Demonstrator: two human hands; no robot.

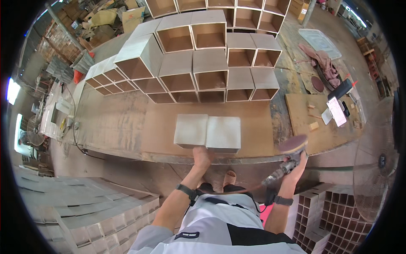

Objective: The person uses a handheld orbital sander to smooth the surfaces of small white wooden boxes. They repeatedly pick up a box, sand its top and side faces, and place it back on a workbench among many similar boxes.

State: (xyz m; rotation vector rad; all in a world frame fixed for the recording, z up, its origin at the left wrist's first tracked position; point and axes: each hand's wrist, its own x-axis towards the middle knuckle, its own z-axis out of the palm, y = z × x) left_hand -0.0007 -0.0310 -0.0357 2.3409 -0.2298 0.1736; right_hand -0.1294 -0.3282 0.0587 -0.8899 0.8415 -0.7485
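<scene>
Two whitish open-fronted boxes, a left box (191, 129) and a right box (223, 132), sit side by side on the brown board near the table's front edge. My left hand (202, 157) is closed at their near edge, close to the seam; part of the fingers is hidden there. To the right, in front of the table edge, my right hand (299, 166) grips a handheld air sander (289, 163). Its round reddish-brown sanding pad (292, 144) faces up and is apart from the boxes. A hose runs from the sander toward my waist.
Stacked whitish boxes (176, 63) line the back of the table. At right lie a phone on a stand (337, 111), small wood blocks (314, 126), a checked cloth (323, 63) and a clear plastic lid (320, 42). A fan (382, 161) stands right; more boxes (105, 222) are stacked lower left.
</scene>
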